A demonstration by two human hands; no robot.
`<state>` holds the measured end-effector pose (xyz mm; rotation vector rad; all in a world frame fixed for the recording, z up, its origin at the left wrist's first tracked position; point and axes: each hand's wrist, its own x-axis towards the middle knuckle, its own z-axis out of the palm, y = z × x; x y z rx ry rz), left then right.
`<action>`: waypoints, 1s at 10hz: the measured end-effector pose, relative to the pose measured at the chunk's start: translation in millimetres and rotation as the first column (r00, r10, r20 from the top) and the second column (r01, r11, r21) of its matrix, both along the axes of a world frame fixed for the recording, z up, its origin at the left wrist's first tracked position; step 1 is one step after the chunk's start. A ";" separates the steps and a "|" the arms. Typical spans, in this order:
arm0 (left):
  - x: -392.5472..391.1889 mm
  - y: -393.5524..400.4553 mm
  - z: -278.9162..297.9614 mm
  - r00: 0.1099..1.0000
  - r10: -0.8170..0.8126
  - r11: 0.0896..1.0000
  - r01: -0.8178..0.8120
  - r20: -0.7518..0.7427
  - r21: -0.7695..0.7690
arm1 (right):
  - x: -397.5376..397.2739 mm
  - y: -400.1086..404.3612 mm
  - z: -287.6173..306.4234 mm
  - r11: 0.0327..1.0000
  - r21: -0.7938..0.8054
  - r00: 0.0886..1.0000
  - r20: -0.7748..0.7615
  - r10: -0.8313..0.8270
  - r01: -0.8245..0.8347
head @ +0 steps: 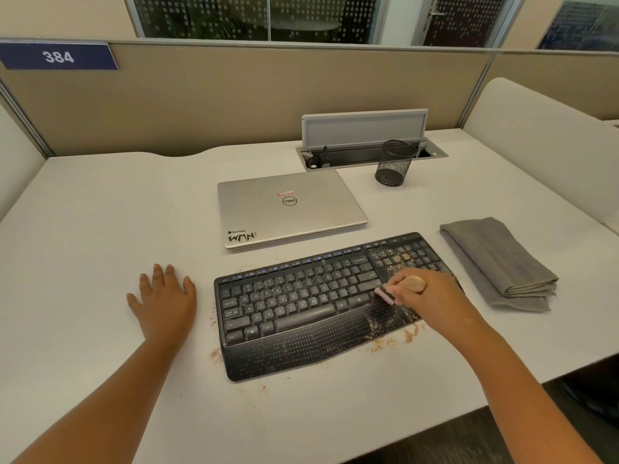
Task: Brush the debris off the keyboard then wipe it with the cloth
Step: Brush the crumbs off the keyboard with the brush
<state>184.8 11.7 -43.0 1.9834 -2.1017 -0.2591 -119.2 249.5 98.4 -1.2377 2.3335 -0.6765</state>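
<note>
Keyboard (303, 304) lies flat on the white desk (100, 212), angled, its right end farther from the person than its left; taken as landmark for all positions below.

Right hand (432, 296) sits over the keyboard's right part, between main keys and number pad. Fingers curl round a brush (407, 286): pale wooden knob visible above the knuckles, pinkish bristle end pointing toward the main keys and touching or just above them; contact not resolvable, bristles blurred. The hand hides the keys and the keyboard edge under it.

Left hand (164, 296) rests flat on the desk just left of the keyboard, fingers straight and slightly spread, holding nothing.

Debris (378, 324): tan grains on the number pad and the right of the palm rest; more scattered on the desk along the keyboard's near edge, with a small heap by the near left corner. Left key rows look clean, though fine grains would be hard to make out.

Cloth (495, 262): grey, folded, on the desk right of the keyboard, not touching it.

Behind the keyboard: closed silver laptop (288, 205). Farther back right: black mesh pen cup (395, 164), contents not visible, and an open cable tray (365, 142)
</note>
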 end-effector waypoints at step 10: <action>-1.4 0.9 1.0 1.000 0.009 1.000 -0.009 0.015 0.002 | 39.1 -26.0 -17.1 0.997 -0.052 0.987 -0.155 0.047 -0.056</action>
